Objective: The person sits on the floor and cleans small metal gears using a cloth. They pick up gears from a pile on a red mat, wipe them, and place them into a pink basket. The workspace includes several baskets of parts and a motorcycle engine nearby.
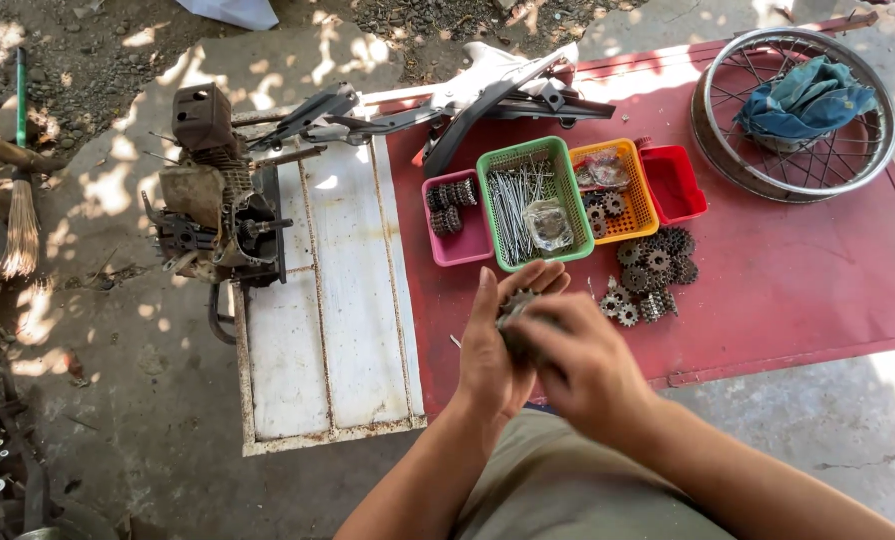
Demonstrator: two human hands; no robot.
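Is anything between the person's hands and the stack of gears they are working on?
No. The left hand and right hand both already touch the stack of gears, held in the air above the near edge of the red table. Nothing visible lies between either hand and it; the green basket sits farther back.

Four baskets on the red board: one pink [457, 222], one green [532, 205], one orange [612, 190], one red [672, 183]. One spoked wheel rim [795, 110] at the far right corner, holding one blue rag [805, 98]. One engine [217, 200]. One broom [19, 200]. Two hands.
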